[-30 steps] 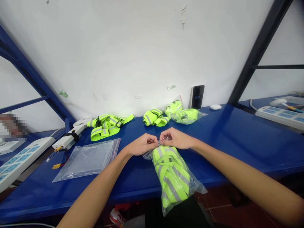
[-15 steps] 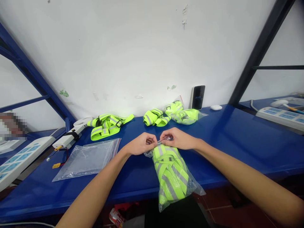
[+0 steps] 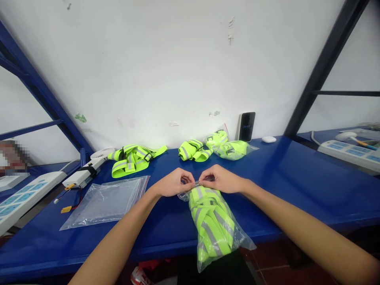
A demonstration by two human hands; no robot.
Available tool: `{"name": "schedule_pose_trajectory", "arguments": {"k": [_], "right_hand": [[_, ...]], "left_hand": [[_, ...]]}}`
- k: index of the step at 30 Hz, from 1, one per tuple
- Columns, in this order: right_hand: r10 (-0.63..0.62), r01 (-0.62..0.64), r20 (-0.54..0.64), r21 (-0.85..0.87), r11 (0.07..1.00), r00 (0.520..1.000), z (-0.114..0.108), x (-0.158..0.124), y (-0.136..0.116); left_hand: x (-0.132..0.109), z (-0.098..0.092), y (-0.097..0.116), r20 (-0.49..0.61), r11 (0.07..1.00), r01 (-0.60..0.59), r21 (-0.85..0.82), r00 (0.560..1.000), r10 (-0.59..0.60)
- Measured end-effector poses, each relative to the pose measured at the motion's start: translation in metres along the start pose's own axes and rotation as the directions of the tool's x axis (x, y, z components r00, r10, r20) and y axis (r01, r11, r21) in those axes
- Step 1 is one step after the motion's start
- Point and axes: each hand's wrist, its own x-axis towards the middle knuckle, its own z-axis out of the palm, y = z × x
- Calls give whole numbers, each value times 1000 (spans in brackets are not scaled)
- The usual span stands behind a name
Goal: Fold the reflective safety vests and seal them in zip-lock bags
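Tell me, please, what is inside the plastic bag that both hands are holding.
Inside the plastic bag lies a bundle of yellow-green straps with grey stripes. Its upper layers hide the middle and underside.

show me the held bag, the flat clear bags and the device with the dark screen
Held bag (image 3: pixel 214 227): head view, middle of its filled body
Flat clear bags (image 3: pixel 105 202): head view, middle of the top bag
Device (image 3: pixel 247 126): head view, on its dark screen
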Motion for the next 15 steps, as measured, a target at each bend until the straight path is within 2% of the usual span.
{"name": "schedule_pose_trajectory", "arguments": {"k": [9,15], "right_hand": [[19,-19,4,66,998,1000,4,3,1],[65,-68,72,41,997,995,1,3,-1]], "left_hand": [[0,-1,4,68,995,62,-74,996,-57],[0,-2,2,79,994,60,-92,995,-53]]}}
